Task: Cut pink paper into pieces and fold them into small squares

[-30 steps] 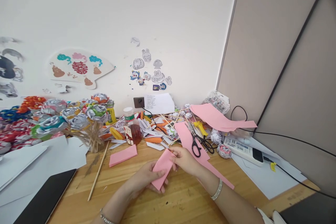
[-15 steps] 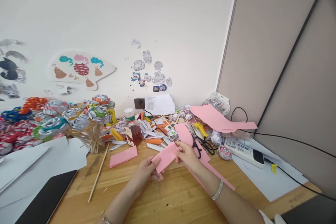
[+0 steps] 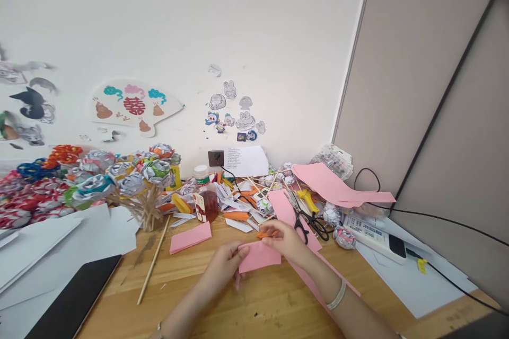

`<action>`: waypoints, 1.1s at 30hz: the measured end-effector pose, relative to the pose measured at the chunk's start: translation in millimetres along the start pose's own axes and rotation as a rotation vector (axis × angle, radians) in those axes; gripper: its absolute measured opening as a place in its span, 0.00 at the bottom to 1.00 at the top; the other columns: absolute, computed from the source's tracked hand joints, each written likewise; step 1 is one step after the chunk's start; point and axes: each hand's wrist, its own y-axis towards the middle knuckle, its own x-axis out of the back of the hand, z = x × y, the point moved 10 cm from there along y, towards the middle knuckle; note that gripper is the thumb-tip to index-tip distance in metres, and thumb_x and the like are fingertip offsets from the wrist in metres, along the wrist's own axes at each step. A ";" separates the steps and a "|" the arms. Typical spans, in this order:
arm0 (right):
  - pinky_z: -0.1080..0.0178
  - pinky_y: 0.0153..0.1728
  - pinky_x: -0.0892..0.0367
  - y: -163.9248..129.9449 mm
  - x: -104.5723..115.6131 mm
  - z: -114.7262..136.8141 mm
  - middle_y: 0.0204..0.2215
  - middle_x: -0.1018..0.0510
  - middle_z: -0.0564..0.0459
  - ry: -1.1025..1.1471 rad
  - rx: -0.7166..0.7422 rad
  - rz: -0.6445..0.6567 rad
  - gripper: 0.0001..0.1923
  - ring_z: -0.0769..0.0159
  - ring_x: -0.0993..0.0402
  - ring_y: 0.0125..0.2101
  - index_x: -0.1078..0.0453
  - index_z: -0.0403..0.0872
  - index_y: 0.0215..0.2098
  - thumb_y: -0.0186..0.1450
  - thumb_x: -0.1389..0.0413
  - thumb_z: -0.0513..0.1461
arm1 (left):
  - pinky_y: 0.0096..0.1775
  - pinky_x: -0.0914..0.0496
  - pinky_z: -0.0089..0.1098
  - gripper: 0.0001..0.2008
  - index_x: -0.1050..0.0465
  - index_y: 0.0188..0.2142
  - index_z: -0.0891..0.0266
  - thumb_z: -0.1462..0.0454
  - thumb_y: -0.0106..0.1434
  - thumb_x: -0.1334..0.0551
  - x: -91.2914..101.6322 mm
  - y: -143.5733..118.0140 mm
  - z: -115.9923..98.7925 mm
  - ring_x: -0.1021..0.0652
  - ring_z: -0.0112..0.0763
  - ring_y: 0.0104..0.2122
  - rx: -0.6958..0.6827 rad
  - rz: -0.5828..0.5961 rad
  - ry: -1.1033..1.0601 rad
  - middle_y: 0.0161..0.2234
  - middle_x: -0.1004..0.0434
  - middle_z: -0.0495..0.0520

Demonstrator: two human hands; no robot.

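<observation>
My left hand [image 3: 228, 262] pinches a folded piece of pink paper [image 3: 260, 258] at its left end, thumb on the near face. Curled fingers of my right hand [image 3: 281, 243] grip the upper right edge of the same paper, which is held above the wooden table. An orange scrap [image 3: 267, 234] shows just behind the right fingers. To the left lies a flat stack of pink paper pieces [image 3: 191, 237]. Black-handled scissors [image 3: 308, 225] rest on a pink sheet [image 3: 280, 206] right of my right hand, and a long pink strip runs under my right forearm.
Paper flowers on sticks [image 3: 149, 183] crowd the left, near white sheets and a black tablet-like slab [image 3: 75, 296]. A bottle of reddish liquid [image 3: 205, 201] stands amid paper scraps. A wooden stick [image 3: 154, 259] lies left. Right are a white power strip [image 3: 374, 235] and cables.
The pink paper has turned from slanted to nearly level and sits slightly lower. My right hand has shifted along its top edge, fingers now more arched. The view has swung slightly left.
</observation>
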 end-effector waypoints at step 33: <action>0.69 0.23 0.45 1.2 -26.4 -28.3 0.20 0.33 0.57 0.063 -0.092 0.152 0.14 0.71 0.40 0.22 0.31 0.43 0.25 0.55 0.45 0.47 | 0.22 0.33 0.27 0.20 0.37 0.27 0.64 0.49 0.46 0.39 -8.9 -0.6 15.0 0.24 0.29 0.18 0.167 0.091 -0.236 0.21 0.26 0.50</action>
